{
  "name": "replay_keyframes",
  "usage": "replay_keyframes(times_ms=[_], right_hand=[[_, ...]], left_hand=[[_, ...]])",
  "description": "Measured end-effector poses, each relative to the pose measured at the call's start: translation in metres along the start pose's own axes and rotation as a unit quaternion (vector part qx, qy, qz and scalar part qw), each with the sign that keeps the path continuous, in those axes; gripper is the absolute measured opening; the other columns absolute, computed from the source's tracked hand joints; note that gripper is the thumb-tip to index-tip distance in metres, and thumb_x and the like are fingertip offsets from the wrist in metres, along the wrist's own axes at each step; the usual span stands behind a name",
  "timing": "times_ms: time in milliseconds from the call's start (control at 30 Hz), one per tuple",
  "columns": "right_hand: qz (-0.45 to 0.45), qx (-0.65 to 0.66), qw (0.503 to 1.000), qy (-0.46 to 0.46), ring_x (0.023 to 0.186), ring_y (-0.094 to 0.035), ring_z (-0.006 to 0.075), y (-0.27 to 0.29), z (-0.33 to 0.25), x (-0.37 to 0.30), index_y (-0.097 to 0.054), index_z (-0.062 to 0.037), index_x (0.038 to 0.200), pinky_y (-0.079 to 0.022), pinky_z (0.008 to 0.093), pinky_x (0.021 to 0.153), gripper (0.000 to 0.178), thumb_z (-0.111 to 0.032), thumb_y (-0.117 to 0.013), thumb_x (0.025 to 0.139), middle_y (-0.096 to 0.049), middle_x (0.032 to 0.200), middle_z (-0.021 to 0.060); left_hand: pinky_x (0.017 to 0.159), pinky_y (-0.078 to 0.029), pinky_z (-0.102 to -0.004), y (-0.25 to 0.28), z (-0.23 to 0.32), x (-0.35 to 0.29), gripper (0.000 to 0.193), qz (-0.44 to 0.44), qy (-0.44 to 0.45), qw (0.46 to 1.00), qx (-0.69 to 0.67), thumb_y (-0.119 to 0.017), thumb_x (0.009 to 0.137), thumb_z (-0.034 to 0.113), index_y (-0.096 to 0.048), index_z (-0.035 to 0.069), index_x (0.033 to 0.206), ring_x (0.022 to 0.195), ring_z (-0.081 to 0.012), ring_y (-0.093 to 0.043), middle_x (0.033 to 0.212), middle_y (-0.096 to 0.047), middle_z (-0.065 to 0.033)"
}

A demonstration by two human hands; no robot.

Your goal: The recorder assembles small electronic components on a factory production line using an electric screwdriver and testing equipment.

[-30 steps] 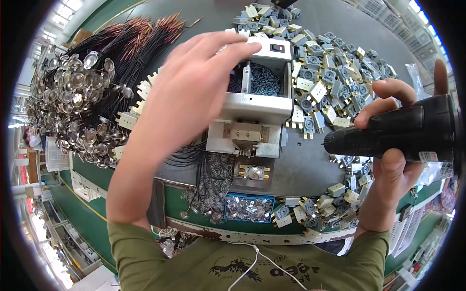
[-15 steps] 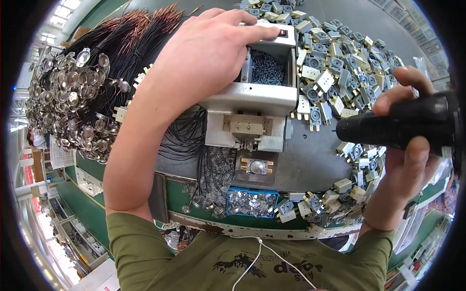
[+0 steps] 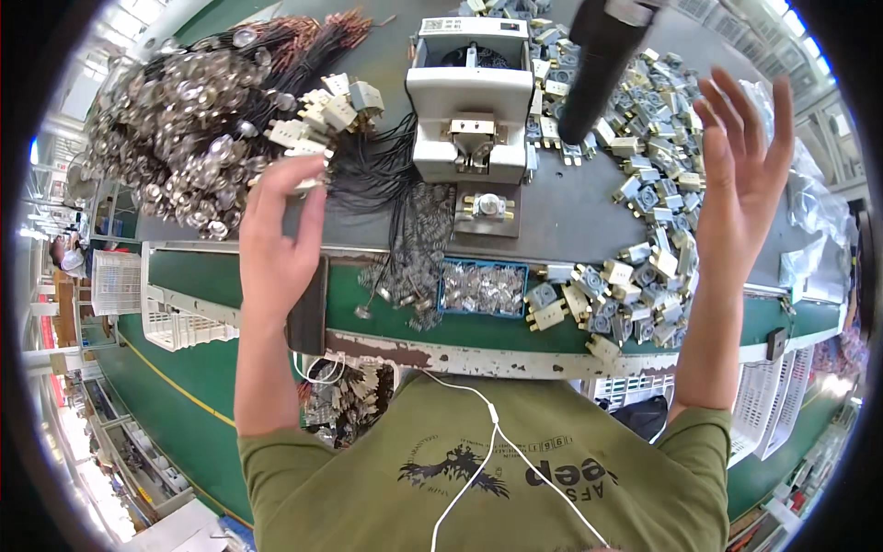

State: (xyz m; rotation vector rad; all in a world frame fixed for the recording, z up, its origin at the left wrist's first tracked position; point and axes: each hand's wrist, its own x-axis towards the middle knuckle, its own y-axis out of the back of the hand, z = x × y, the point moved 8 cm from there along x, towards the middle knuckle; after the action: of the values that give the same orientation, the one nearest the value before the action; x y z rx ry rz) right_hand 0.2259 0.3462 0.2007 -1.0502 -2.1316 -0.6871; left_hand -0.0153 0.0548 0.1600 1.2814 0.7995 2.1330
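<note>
My left hand (image 3: 280,235) is raised over the left front of the bench, thumb and index finger apart. Its fingertips are beside several pale blocks with brass prongs (image 3: 317,120); I see nothing gripped. My right hand (image 3: 743,175) is lifted at the right, fingers spread, holding nothing. A black electric screwdriver (image 3: 593,78) hangs upright between the white screw feeder (image 3: 469,101) and the right hand, apart from both. In front of the feeder, a metal fixture (image 3: 464,227) bears a block with brass prongs and a round metal cap (image 3: 489,204).
A heap of round metal caps on black wires (image 3: 184,129) covers the left side. Grey and white pronged blocks (image 3: 644,193) are strewn over the right side. A blue tray (image 3: 526,290) of small metal pieces sits at the front edge, beside a pile of springs (image 3: 418,248).
My right hand has let go of the screwdriver, which now hangs further left and farther away. My left hand has left the feeder's top and come back toward me, to the left.
</note>
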Motion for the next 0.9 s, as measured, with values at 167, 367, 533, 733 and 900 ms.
replay_keyframes(times_ms=[167, 367, 533, 733, 900], right_hand=[[0.080, -0.003, 0.994, -0.074, 0.127, -0.057, 0.0267, 0.040, -0.043, -0.062, -0.019, -0.0072, 0.162, -0.045, 0.0391, 0.110, 0.074, -0.008, -0.061, 0.101, -0.053, 0.142, 0.0211], [0.077, -0.034, 0.996, -0.043, 0.125, -0.059, 0.0273, 0.052, -0.092, -0.104, -0.019, -0.0040, 0.161, -0.047, 0.0423, 0.108, 0.070, -0.016, -0.059, 0.105, -0.053, 0.143, 0.0223], [0.066, -0.024, 0.996, -0.054, 0.122, -0.060, 0.0255, 0.050, -0.104, -0.123, -0.019, -0.0045, 0.161, -0.048, 0.0409, 0.106, 0.069, -0.015, -0.058, 0.105, -0.054, 0.142, 0.0210], [0.071, -0.032, 0.990, -0.121, 0.119, -0.061, 0.0229, 0.054, -0.073, -0.141, -0.020, -0.0056, 0.161, -0.050, 0.0388, 0.103, 0.070, -0.016, -0.059, 0.104, -0.051, 0.143, 0.0201], [0.063, -0.042, 0.983, -0.168, 0.118, -0.062, 0.0233, 0.038, -0.051, -0.155, -0.020, -0.0065, 0.162, -0.051, 0.0372, 0.101, 0.071, -0.014, -0.059, 0.104, -0.052, 0.141, 0.0210]], left_hand=[[0.107, -0.045, -0.0383, 0.037, -0.039, -0.093, 0.027, -0.008, 0.142, 0.990, -0.001, -0.062, 0.099, 0.010, -0.063, 0.006, 0.126, 0.123, -0.0328, -0.061, 0.129, -0.066, -0.0131], [0.116, -0.037, -0.0431, 0.031, -0.065, -0.146, 0.039, -0.040, 0.162, 0.986, 0.020, -0.061, 0.101, 0.022, -0.057, 0.009, 0.137, 0.138, -0.0364, -0.049, 0.146, -0.054, -0.0165], [0.117, -0.036, -0.0485, 0.010, -0.091, -0.185, 0.055, -0.090, 0.209, 0.972, 0.066, -0.066, 0.097, 0.031, -0.050, 0.013, 0.146, 0.141, -0.0426, -0.043, 0.156, -0.043, -0.0219], [0.115, -0.038, -0.0520, -0.008, -0.089, -0.215, 0.082, -0.174, 0.299, 0.935, 0.072, -0.075, 0.087, 0.040, -0.038, 0.015, 0.156, 0.139, -0.0481, -0.043, 0.158, -0.037, -0.0258], [0.117, -0.036, -0.0509, -0.022, -0.091, -0.223, 0.075, -0.144, 0.269, 0.944, 0.122, -0.070, 0.090, 0.026, -0.037, 0.017, 0.157, 0.140, -0.0437, -0.042, 0.157, -0.039, -0.0233]])
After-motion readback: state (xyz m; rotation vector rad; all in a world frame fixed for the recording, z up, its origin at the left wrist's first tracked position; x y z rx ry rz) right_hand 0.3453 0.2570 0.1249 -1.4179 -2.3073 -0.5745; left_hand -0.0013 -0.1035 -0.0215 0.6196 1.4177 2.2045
